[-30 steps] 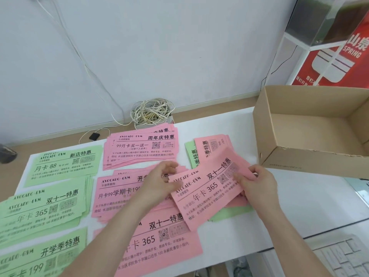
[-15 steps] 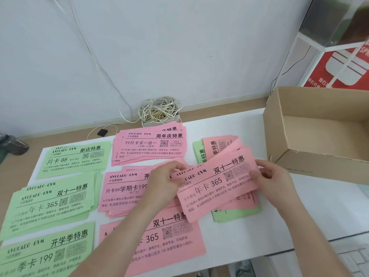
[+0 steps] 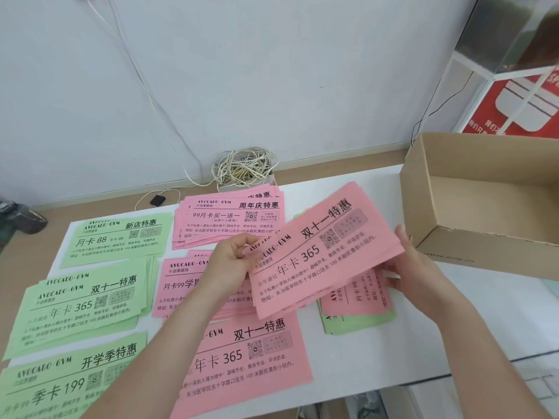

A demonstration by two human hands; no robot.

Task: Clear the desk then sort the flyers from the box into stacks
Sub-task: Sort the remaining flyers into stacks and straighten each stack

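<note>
With the matching pink "365" paper stack (image 3: 248, 358) at 6 o'clock, left hand (image 3: 233, 261) and right hand (image 3: 414, 267) pinch opposite ends of a fanned sheaf of pink paper flyers (image 3: 320, 255) at centre, whose loose sheets could slide onto wrong stacks before the open brown cardboard box (image 3: 484, 207) at 2 o'clock.

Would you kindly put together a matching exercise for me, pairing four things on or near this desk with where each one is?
Things:
1. cardboard box
2. pink 365 flyers
3. green 88 flyers
4. cable coil

Places:
A. beyond the far edge of the desk, by the wall
B. held above the desk by the left hand and right hand
C. desk's far left corner
D. desk's right end, open-topped

Pairs: 1-D, 2-B, 3-C, 4-A.
</note>
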